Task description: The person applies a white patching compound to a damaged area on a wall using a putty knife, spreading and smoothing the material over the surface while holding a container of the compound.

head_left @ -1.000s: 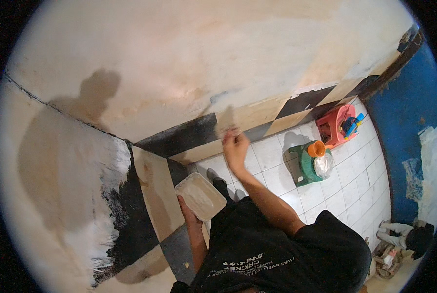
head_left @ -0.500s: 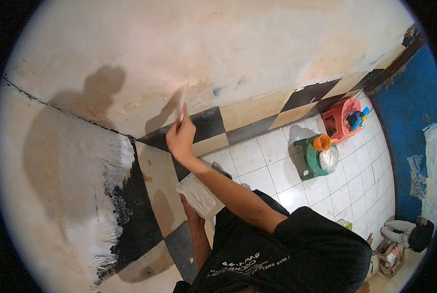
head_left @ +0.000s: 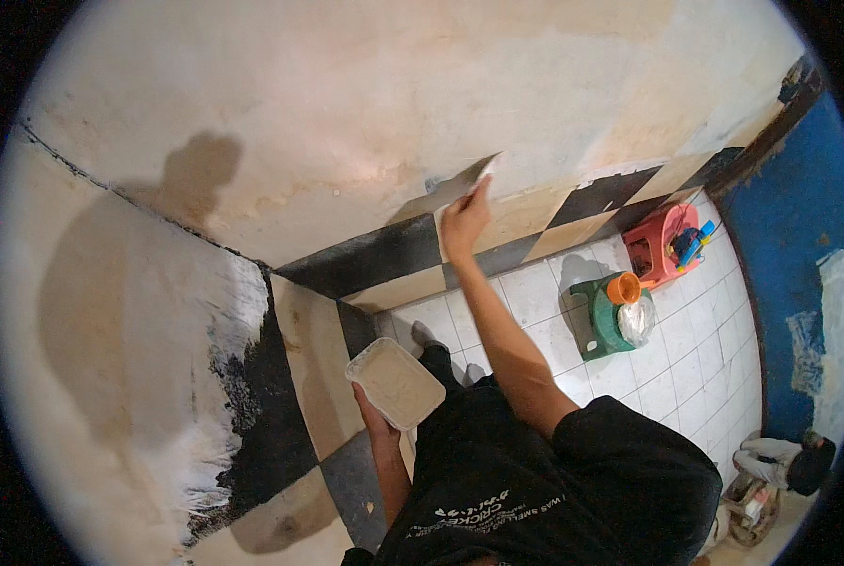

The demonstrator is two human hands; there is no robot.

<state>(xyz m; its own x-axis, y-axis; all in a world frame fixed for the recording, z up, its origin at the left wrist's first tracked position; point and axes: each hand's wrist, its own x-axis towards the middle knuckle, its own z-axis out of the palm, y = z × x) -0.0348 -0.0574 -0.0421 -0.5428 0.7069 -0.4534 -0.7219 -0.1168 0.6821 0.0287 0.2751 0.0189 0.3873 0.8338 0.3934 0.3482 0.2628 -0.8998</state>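
Note:
My right hand (head_left: 464, 226) reaches out to the painted wall (head_left: 365, 104). Pinched in its fingers is a thin, pale scraper (head_left: 484, 174), seen nearly edge-on, its tip at the wall just above the checkered band. Nearer my body, my left hand (head_left: 375, 417) supports a clear rectangular plastic tub (head_left: 418, 361) from its left side and below. Smooth cream-coloured paste (head_left: 398, 385) fills much of the tub, whose open top faces up. Part of the left hand is hidden under it.
Black and cream checks (head_left: 347, 259) run along the wall's foot. A green stool (head_left: 603, 325) bears an orange container (head_left: 623, 288) and a clear plastic bag (head_left: 637, 323). Behind it stands a pink stool (head_left: 662, 247) with tools. A person (head_left: 799, 462) sits far right, by a blue wall (head_left: 794, 255).
My right hand has moved right along the wall with the scraper. The tub in my left hand has shifted slightly right and tipped so that more of its paste shows.

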